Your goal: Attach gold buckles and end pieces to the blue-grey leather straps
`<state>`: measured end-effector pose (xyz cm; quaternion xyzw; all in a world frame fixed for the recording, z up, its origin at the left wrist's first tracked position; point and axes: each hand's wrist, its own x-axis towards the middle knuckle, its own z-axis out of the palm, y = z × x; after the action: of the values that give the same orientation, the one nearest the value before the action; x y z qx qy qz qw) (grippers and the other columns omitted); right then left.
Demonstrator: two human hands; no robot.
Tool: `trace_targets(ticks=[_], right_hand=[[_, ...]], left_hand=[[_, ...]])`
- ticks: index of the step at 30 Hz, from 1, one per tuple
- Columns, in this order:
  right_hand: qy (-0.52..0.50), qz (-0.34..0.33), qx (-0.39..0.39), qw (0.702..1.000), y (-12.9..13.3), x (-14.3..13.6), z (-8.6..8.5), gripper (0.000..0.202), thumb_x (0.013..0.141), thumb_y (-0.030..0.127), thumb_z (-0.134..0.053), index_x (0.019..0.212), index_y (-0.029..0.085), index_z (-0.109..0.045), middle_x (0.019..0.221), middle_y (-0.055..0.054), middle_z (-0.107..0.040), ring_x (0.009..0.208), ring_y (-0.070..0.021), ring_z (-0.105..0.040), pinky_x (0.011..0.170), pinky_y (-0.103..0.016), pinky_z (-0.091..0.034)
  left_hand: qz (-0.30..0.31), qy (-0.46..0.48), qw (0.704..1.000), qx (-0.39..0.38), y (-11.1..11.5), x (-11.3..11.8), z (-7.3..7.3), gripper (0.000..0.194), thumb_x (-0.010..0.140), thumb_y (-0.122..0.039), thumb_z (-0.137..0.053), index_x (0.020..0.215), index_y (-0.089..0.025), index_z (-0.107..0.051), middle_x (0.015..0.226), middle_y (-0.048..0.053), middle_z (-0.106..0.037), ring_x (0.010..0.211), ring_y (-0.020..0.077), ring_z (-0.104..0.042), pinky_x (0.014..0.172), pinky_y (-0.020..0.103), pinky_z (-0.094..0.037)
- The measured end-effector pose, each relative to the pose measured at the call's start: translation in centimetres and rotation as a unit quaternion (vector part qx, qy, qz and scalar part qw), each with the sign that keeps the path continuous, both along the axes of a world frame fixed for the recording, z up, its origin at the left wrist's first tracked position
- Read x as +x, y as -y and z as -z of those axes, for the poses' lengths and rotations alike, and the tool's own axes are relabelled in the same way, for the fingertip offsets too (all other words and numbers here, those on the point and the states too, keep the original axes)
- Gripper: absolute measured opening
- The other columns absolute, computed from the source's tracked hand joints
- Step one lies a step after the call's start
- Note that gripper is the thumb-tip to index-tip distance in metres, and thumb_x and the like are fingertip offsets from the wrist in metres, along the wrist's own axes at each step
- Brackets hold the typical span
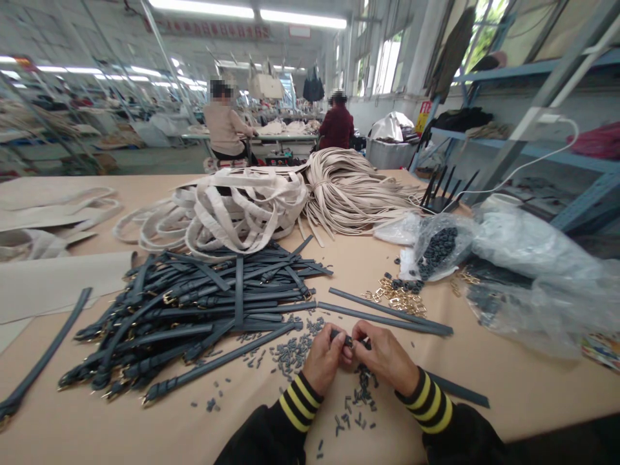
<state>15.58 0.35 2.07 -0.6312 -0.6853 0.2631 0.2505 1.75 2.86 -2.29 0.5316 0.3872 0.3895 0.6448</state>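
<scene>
Two hands meet above the bench [533, 387]: the left hand [327, 355] and the right hand [387, 360], each sleeve cuff ringed with three yellow stripes. Both grips are narrow, thumb against fingers, closed on a small dark piece [348, 340] between them; whether it is one piece or two, I cannot tell.

Dark bits lie in two main scatters, too many to count: one [293, 354] just left of the left hand, one [361, 394] below the hands. One strap [460, 390] shows beyond the right wrist, two straps [387, 310] lie side by side past the hands, and one strap [46, 352] lies apart at far left. Dozens more make one pile [194, 310] left of the hands, uncountable where they overlap.

One heap of gold buckles [404, 302] lies beyond the right hand, near one clear bag of dark rings [438, 248]; neither buckles nor rings can be counted. Behind the pile sit one heap of cream bands [247, 206] and one bundle of cream strips [349, 187].

Farther off, two people [225, 123] sit near two hanging bags [266, 84], one cream, one dark.
</scene>
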Motion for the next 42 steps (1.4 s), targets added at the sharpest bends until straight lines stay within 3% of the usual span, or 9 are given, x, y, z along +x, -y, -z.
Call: trace_targets(ticks=[12, 15, 22, 28, 31, 35, 38, 42], right_hand=[[0.007, -0.016, -0.010, 1.000, -0.1, 0.2, 0.2, 0.003, 0.073, 0.017, -0.046, 0.071, 0.018, -0.049, 0.065, 0.002, -0.055, 0.062, -0.0119, -0.050, 0.058, -0.023, -0.034], [-0.062, -0.011, -0.010, 0.998, 0.1, 0.1, 0.1, 0.002, 0.075, 0.019, -0.047, 0.076, 0.018, -0.047, 0.068, 0.002, -0.054, 0.061, -0.0107, -0.050, 0.057, -0.022, -0.036], [-0.235, -0.007, -0.098, 0.967, -0.2, 0.7, 1.1, 0.011, 0.076, 0.025, -0.048, 0.080, 0.017, -0.041, 0.070, 0.002, -0.050, 0.050, -0.0078, -0.050, 0.047, -0.020, -0.039], [-0.165, 0.006, -0.055, 0.985, -0.6, 0.7, 1.9, 0.008, 0.075, 0.023, -0.050, 0.076, 0.016, -0.045, 0.067, 0.002, -0.051, 0.057, -0.0092, -0.049, 0.050, -0.020, -0.038], [-0.145, 0.021, -0.038, 0.989, -0.6, 1.1, 1.8, 0.006, 0.074, 0.021, -0.049, 0.075, 0.016, -0.046, 0.067, 0.001, -0.051, 0.057, -0.0089, -0.047, 0.050, -0.020, -0.037], [-0.240, -0.010, -0.085, 0.967, -0.6, 1.8, 1.1, 0.010, 0.075, 0.023, -0.050, 0.078, 0.015, -0.045, 0.063, 0.003, -0.048, 0.051, -0.0071, -0.045, 0.047, -0.018, -0.035], [-0.286, -0.051, -0.108, 0.951, -0.4, 2.1, 0.5, 0.013, 0.075, 0.025, -0.053, 0.079, 0.015, -0.046, 0.061, 0.004, -0.046, 0.049, -0.0058, -0.043, 0.045, -0.017, -0.033], [-0.245, -0.065, -0.106, 0.962, -0.1, 2.0, 0.1, 0.012, 0.074, 0.025, -0.055, 0.078, 0.015, -0.049, 0.062, 0.004, -0.049, 0.052, -0.0059, -0.043, 0.046, -0.016, -0.032]], left_hand=[[-0.013, -0.046, 0.998, 0.028, 0.0, 0.3, 0.5, 0.017, 0.074, -0.029, -0.054, 0.077, -0.016, -0.044, 0.059, -0.002, -0.052, 0.054, 0.0112, -0.051, 0.053, 0.024, -0.044], [-0.014, -0.035, 0.999, 0.020, -0.1, 0.2, 0.0, 0.016, 0.074, -0.028, -0.054, 0.076, -0.016, -0.043, 0.060, -0.002, -0.052, 0.055, 0.0107, -0.051, 0.054, 0.025, -0.044], [-0.008, -0.023, 1.000, 0.010, -0.2, -0.1, -0.6, 0.023, 0.073, -0.034, -0.056, 0.078, -0.015, -0.043, 0.061, -0.002, -0.050, 0.055, 0.0105, -0.049, 0.055, 0.026, -0.045], [-0.006, -0.048, 0.999, 0.017, -0.1, -0.1, 0.4, 0.024, 0.074, -0.037, -0.055, 0.079, -0.016, -0.045, 0.062, -0.002, -0.050, 0.055, 0.0112, -0.050, 0.052, 0.025, -0.044], [0.013, 0.003, 1.000, -0.019, -0.1, -0.3, 0.0, 0.031, 0.074, -0.043, -0.056, 0.081, -0.013, -0.051, 0.069, 0.001, -0.052, 0.061, 0.0115, -0.051, 0.056, 0.025, -0.045], [0.050, 0.158, 0.977, -0.131, -0.3, -0.7, -1.0, 0.039, 0.077, -0.048, -0.050, 0.085, -0.010, -0.058, 0.086, 0.007, -0.054, 0.075, 0.0130, -0.051, 0.061, 0.024, -0.045], [0.094, 0.186, 0.971, -0.121, -0.3, -0.6, -0.8, 0.029, 0.074, -0.039, -0.060, 0.081, -0.012, -0.055, 0.085, 0.004, -0.052, 0.073, 0.0108, -0.051, 0.060, 0.022, -0.043], [0.146, 0.184, 0.967, -0.100, -0.3, -0.4, 0.2, 0.031, 0.071, -0.035, -0.064, 0.089, -0.015, -0.048, 0.077, 0.000, -0.050, 0.063, 0.0078, -0.048, 0.056, 0.021, -0.040]])
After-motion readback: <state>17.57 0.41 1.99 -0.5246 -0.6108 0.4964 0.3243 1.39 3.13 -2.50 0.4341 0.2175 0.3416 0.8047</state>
